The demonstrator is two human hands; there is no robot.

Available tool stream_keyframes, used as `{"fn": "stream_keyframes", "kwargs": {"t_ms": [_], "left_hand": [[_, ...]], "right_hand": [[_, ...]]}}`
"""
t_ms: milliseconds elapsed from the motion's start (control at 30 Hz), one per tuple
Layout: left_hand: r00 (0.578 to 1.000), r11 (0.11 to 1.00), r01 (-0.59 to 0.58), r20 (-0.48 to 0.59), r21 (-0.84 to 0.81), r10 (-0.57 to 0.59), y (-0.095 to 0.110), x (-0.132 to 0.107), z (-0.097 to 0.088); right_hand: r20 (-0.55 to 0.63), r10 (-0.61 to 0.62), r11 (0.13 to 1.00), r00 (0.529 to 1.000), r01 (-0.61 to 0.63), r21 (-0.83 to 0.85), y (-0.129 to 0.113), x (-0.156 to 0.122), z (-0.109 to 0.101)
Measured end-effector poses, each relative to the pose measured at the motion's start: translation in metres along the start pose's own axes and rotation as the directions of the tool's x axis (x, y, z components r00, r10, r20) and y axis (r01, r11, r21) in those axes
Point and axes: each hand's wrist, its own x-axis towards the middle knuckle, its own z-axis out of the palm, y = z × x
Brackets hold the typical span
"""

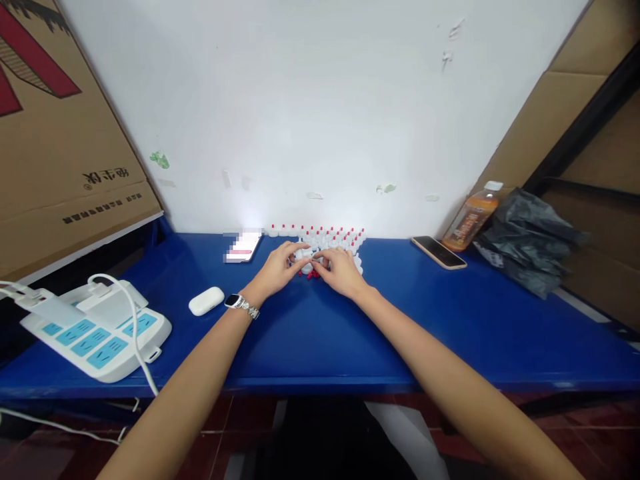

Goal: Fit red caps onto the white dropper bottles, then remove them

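My left hand, with a watch on its wrist, is closed, its thumb and fingers around a small white plastic bottle. Opposite it, my right hand is pinched, its fingertips meeting the left ones at the bottle; what they hold is too small to make out. Just beneath the fingers lie several loose red caps. Behind my hands stand rows of small white bottles with red tips, close to the wall. More white pieces lie beside my right hand, partly hidden by it.
On the blue table, a lit phone, a white earbud case and a power strip with cables are on the left. To the right lie another phone, a drink bottle and a dark plastic bag.
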Motion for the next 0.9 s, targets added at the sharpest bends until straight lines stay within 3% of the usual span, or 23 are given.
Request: {"fn": "stream_keyframes", "kwargs": {"t_ms": [200, 333, 467, 633, 900], "left_hand": [[0.984, 0.988, 0.152, -0.095, -0.003, -0.152, -0.012, 0.002, -0.01], [0.968, 0.98, 0.196, -0.155, -0.04, -0.2, -0.019, 0.005, -0.01], [0.968, 0.977, 0.189, -0.188, 0.102, -0.167, -0.032, 0.018, -0.005], [0.99, 0.959, 0.13, -0.082, 0.251, -0.112, -0.049, 0.04, 0.002], [0.978, 0.964, 0.132, 0.128, 0.233, -0.165, -0.052, 0.052, -0.007]], "right_hand": [[0.009, 0.122, 0.95, 0.992, -0.119, 0.29, 0.003, -0.012, -0.01], [0.009, 0.144, 0.922, 0.99, -0.138, 0.361, -0.001, -0.014, -0.012], [0.052, 0.115, 0.911, 0.992, -0.126, 0.393, -0.004, -0.011, -0.01], [0.087, 0.126, 0.904, 0.988, -0.151, 0.401, -0.006, -0.011, -0.013], [0.101, 0.111, 0.896, 0.989, -0.144, 0.42, -0.01, -0.012, -0.015]]}}
